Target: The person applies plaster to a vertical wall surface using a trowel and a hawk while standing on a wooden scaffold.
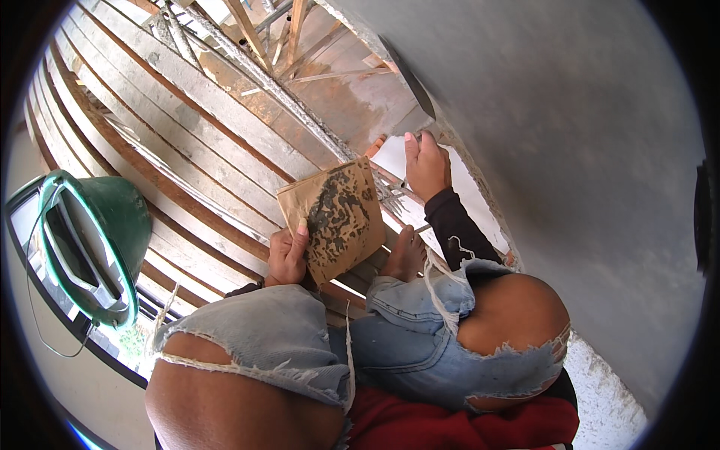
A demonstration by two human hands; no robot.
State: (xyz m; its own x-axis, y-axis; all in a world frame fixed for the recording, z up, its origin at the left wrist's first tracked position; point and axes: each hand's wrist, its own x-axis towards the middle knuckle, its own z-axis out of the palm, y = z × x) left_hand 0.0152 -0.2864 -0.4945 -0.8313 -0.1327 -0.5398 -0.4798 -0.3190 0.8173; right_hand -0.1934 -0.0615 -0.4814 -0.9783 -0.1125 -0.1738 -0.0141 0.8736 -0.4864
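A flat, squarish brown cardboard-like piece, smeared with dark grey paste, is tilted up in front of my knees. My left hand grips its lower left edge, with the thumb lying on the smeared face. To the right of it, my right hand is raised beside the edge of the grey wall. Its fingers are curled closed with the thumb up. Whatever may be inside that grip is too hidden to name. My bare foot rests just beyond the cardboard.
Pale planks with gaps between them form the platform on the left. A green bucket there lies tilted, with flat pale and dark items in its mouth. Crusted scaffold poles and loose timber stand over a lower floor.
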